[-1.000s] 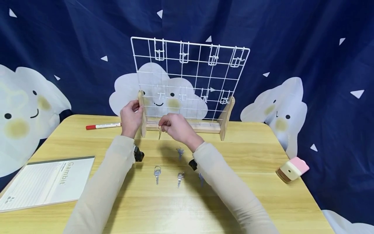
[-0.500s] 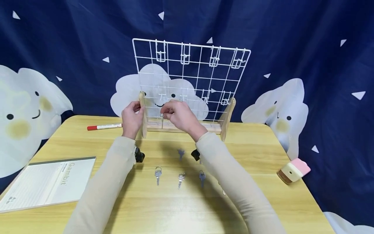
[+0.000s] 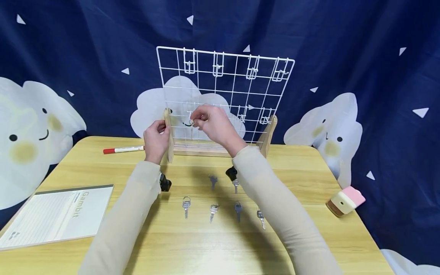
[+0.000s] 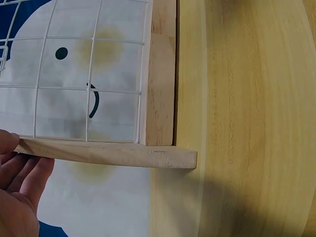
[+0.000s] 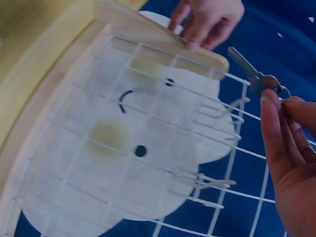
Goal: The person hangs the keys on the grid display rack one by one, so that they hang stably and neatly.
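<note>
A white wire grid rack [image 3: 232, 91] stands on wooden feet, with wire hooks along its top and lower rows. My left hand [image 3: 156, 140] holds the rack's left wooden side post [image 4: 108, 154], thumb on one face and fingers on the other. My right hand [image 3: 215, 124] pinches a small split ring [image 5: 285, 92], from which a silver key [image 5: 249, 70] hangs. In the right wrist view, the key is close to the curved tip of a lower-row hook [image 5: 233, 106]; a second hook [image 5: 212, 183] sits beside that one.
Several keys with rings lie in front of the rack, among them a key [image 3: 186, 207] at the left and another key [image 3: 261, 220] by my right sleeve. A red-capped marker [image 3: 124, 149] and a notepad [image 3: 58, 215] lie left. A pink-topped block [image 3: 345, 200] sits right.
My right hand has risen with the key from low before the rack to the lower hook row. My left hand keeps its hold on the side post.
</note>
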Available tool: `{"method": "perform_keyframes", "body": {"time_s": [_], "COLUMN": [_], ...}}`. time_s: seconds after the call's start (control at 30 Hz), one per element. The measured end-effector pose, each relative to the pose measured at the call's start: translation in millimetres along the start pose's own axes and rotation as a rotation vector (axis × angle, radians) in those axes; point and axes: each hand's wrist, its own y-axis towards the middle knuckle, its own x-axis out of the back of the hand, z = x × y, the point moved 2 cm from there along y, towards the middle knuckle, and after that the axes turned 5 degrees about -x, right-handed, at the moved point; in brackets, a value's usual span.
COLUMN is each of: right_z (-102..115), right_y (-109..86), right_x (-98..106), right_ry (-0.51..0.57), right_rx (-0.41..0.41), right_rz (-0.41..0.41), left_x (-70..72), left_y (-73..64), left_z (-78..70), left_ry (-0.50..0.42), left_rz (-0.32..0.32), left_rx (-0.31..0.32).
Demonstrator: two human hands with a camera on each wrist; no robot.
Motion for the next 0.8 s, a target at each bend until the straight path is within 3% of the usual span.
{"method": "perform_keyframes", "body": {"time_s": [0.27,0.6,0.8], "right_z": [17.7,34.7,45.5], "right_y": [10.1,20.3,27.9], "right_x": [18.3,24.9,31.5], "right_ry": [0.002,0.020,0.092], "right_rx": [0.048,0.035,0.051], "right_rz": [-0.106,-0.121,-0.158], "left_x": [-0.3,-0.5,-1.0], "left_y": [-1.1,-1.0,-0.9], "left_z": [1.5,3.4,4.0], "left_ry": [0.019,0.014,0.012], "left_rz": [0.008,0.010,0.010], "left_rx": [0.017,0.041,0.037]}}
